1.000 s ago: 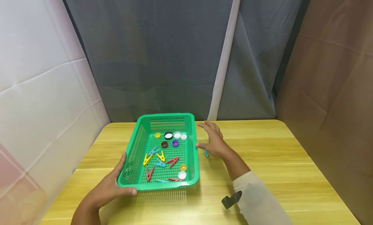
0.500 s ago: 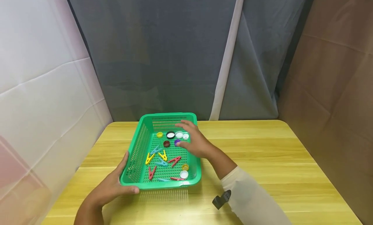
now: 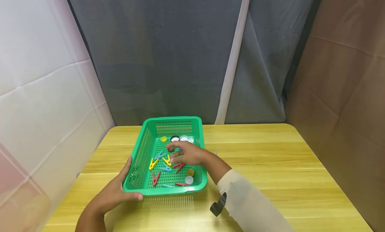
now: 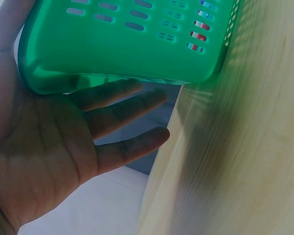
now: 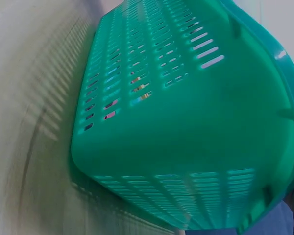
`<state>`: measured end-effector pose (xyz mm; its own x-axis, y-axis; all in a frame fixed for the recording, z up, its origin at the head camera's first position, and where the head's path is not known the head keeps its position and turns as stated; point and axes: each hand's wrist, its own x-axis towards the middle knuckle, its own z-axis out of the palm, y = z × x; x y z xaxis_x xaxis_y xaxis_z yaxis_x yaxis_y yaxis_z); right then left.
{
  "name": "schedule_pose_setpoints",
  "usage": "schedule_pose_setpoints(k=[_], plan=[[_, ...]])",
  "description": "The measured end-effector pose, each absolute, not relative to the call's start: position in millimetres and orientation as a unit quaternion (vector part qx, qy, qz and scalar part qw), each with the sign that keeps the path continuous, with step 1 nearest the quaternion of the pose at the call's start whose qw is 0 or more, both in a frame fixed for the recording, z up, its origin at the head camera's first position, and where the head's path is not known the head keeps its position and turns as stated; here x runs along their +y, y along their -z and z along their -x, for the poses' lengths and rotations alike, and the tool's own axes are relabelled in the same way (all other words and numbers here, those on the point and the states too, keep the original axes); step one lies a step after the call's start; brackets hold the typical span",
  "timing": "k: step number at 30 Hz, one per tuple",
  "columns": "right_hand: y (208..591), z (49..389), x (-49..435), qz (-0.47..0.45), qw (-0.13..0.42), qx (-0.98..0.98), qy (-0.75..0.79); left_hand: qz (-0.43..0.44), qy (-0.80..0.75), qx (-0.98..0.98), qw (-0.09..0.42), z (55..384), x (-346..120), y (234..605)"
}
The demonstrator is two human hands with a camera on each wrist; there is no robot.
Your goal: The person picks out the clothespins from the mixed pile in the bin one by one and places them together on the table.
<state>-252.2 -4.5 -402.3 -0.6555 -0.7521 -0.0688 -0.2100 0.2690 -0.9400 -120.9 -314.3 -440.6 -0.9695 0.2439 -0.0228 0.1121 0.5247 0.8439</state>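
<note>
head view: the right grip [image 3: 190,153] mostly hides a purple cap [image 3: 180,148].

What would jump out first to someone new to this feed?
Probably the bright green basket, left of centre on the wooden table. Red, yellow and blue clothespins and round caps dot its floor. The left hand touches its near left corner; the right hand hovers over its contents.

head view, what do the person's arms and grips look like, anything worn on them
The left grip and right grip are both ungloved. On the right side is a loose, plain cream sleeve, with a black strap-like piece jutting out near its end. The left wrist is bare, no sleeve in view.
</note>
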Motion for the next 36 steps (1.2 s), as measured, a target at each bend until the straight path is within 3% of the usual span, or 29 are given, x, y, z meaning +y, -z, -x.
schedule_pose_setpoints(k=[14, 36], plan=[[405.4, 247.7, -15.3, 0.366, 0.396, 0.743, 0.397, -0.114, -0.475, 0.87, 0.06, 119.8, -314.8, 441.6], [410.8, 247.4, -22.1, 0.373, 0.466, 0.73, 0.332, -0.108, -0.47, 0.874, 0.065, 119.9, -314.4, 440.4]])
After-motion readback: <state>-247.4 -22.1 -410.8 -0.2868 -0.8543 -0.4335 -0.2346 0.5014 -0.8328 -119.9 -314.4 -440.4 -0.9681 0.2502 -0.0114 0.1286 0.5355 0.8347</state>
